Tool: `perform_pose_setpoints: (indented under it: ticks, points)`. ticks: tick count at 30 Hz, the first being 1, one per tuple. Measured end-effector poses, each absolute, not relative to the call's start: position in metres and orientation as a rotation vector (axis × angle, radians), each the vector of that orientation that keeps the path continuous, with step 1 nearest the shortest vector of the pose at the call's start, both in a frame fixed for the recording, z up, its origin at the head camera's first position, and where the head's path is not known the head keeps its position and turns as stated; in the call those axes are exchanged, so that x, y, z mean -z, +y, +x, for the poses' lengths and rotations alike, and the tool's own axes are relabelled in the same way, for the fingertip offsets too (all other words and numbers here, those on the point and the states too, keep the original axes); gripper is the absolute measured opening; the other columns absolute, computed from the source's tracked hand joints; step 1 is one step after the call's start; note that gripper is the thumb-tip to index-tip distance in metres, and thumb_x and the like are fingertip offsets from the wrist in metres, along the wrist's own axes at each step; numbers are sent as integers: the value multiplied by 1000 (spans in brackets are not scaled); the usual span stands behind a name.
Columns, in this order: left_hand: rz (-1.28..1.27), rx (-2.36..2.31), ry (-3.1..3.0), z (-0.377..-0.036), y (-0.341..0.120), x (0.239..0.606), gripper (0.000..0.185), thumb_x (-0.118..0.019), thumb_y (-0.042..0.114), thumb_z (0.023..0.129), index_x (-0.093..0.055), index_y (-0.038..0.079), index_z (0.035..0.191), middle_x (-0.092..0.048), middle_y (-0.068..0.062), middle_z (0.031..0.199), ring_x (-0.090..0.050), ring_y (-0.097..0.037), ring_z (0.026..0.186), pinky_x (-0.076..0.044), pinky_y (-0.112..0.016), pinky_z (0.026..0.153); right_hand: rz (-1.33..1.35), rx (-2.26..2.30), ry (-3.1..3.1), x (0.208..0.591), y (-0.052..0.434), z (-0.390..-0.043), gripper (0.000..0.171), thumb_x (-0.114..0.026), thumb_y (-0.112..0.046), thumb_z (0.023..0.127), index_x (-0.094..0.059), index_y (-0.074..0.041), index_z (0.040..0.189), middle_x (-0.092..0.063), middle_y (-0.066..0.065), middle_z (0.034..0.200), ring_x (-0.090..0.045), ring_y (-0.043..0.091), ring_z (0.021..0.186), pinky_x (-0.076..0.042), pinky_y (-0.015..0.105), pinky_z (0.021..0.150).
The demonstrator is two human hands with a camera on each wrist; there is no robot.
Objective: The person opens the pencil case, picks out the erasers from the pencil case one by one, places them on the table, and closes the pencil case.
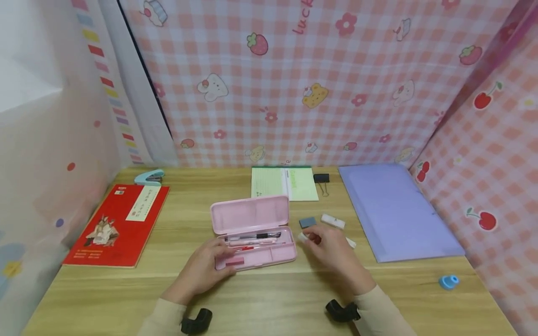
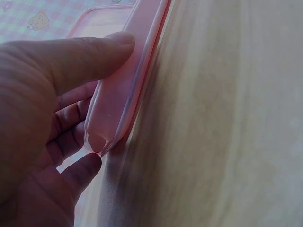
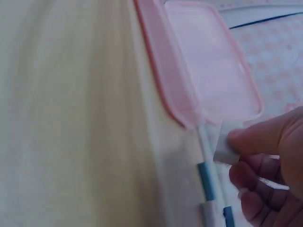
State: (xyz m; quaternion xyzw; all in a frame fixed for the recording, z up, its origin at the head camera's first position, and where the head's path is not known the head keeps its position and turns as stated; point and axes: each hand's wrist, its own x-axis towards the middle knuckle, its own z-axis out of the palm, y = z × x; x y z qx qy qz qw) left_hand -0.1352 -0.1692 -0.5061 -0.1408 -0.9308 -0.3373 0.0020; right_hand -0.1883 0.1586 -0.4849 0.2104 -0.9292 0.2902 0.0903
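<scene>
1. The pink pencil case [image 1: 254,233] lies open mid-desk, lid up, pens already in its tray.
2. Her left hand [image 1: 204,269] grips the case's near corner, thumb and fingers around the edge.
3. Her right hand [image 1: 332,247] pinches a small white eraser [image 3: 224,150] just beside the case, not yet in.
4. A grey eraser [image 1: 307,222] and a white tube [image 1: 333,220] wait on the desk [image 1: 269,298] nearby; packing looks partly done.

Wooden surface [image 1: 269,298], light grain running left to right. Back edge meets a pink-and-white gingham cloth wall [image 1: 336,84] printed with strawberries, flowers, bears and rabbits. Right edge bordered by a second pink check cloth [image 1: 496,154] with cherries. Left edge bordered by a translucent white sheet [image 1: 46,140] with coloured dots and a striped band. Lighting even, soft.
</scene>
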Motion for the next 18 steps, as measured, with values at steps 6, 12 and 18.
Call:
perform_pose_setpoints:
  ticks: [6,12,18]
  points:
    - [-444,1048,-2920,-135,-170,509,40,-85,27,72,-72,16,108,-57,-8,129,-51,-28,121,-41,-48,102,533,-801,-2839,498,161,-192,13,-75,-14,83,-73,-11,96,-63,-7,78,-56,4,69,-52,27,65]
    - [-462,1042,-2908,-135,-170,510,39,-85,28,72,-73,18,108,-59,-6,126,-52,-25,119,-42,-47,102,546,-713,-2839,501,159,-192,14,-75,-8,81,-73,-9,94,-67,0,84,-60,11,74,-53,32,69]
    - [-470,1039,-2905,-137,-170,510,38,-85,27,72,-73,19,107,-60,-3,122,-53,-22,115,-43,-45,100,580,-637,-2827,502,157,-193,14,-76,-10,80,-74,-9,94,-67,1,86,-58,13,75,-52,33,69]
